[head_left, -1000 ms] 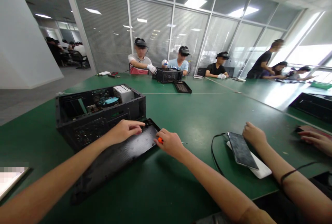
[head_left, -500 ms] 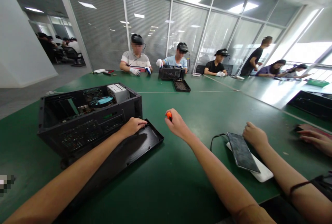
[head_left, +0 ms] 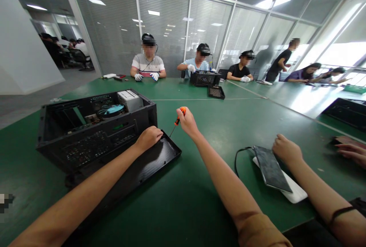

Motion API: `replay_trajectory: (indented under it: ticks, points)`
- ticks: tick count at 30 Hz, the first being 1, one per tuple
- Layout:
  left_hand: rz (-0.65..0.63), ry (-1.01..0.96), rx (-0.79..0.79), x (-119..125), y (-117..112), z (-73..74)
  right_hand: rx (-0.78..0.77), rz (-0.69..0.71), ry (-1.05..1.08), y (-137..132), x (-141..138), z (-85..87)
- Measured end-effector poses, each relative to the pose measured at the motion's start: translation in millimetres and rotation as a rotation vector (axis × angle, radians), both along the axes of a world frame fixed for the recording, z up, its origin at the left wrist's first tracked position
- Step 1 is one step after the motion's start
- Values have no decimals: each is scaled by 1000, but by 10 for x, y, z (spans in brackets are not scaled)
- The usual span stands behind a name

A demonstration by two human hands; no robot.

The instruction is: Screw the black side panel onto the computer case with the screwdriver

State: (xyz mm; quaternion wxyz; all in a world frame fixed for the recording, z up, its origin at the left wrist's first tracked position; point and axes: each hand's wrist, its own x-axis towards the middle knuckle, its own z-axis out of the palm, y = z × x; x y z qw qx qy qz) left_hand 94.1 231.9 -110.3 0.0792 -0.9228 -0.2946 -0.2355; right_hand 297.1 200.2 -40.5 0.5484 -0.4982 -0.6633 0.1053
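Observation:
An open black computer case [head_left: 94,128] lies on the green table [head_left: 217,125] at my left, with a fan and a silver drive inside. Its black side panel [head_left: 137,170] lies flat in front of it. My left hand [head_left: 148,138] rests curled on the panel's far corner, against the case. My right hand [head_left: 187,121] is raised above the table and grips a small orange-handled screwdriver [head_left: 177,120], whose tip points down-left toward that corner.
A co-worker's hand [head_left: 287,151] at my right touches a dark tablet [head_left: 270,168] lying on a white pad with a black cable. Another hand [head_left: 353,154] shows at the far right. Several people sit across the table around another black case [head_left: 204,79].
My right hand lifted the screwdriver off the table and brought it up and toward the case corner. My left hand stayed on the panel. The view shifted slightly left.

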Motion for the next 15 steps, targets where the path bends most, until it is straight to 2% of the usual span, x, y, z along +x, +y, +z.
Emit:
replay_trajectory:
  ticks: [6, 11, 15]
  points:
    - [8, 48, 88, -11, 8, -73, -14, -57, 49, 94, 36, -207]
    - [-22, 51, 118, -6, -30, -95, -105, 10, 97, 149, 7, -273]
    - [-33, 33, 121, 4, -71, -99, -105, 43, 65, 243, -50, -291]
